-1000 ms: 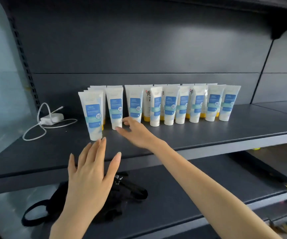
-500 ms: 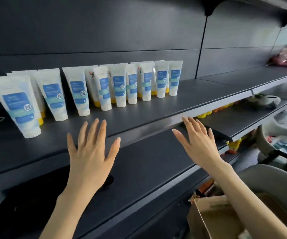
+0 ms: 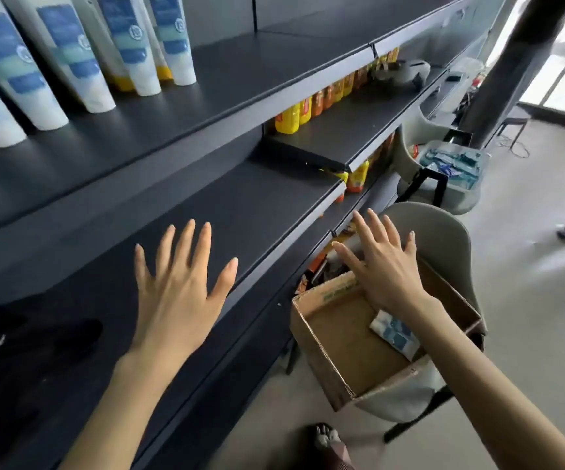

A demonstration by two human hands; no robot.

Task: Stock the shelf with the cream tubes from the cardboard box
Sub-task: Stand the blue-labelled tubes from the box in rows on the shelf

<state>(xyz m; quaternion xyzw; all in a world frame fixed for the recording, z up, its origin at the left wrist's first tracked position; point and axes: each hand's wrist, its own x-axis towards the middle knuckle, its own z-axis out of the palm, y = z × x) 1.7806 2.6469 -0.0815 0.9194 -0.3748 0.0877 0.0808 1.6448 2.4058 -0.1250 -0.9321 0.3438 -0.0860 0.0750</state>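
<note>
One cream tube [image 3: 394,334] lies flat on the floor of the cardboard box [image 3: 313,352], against its near right wall and partly under the right forearm. Half a second ago only a corner of the box showed. Now the view has swung down and right, the whole box is seen, and the right hand [image 3: 384,266] has moved from the shelf edge to above the box's far rim, fingers straight and spread, holding nothing. The left hand [image 3: 177,293] remains spread wide over the lower shelf [image 3: 260,205]. The tube's long axis runs diagonally; which end is the cap I cannot tell. It is white with blurred blue label blocks. The stocked tubes [image 3: 67,59] stand cap-down on the upper shelf [image 3: 227,93]. The box rests on a grey chair [image 3: 443,232].
</note>
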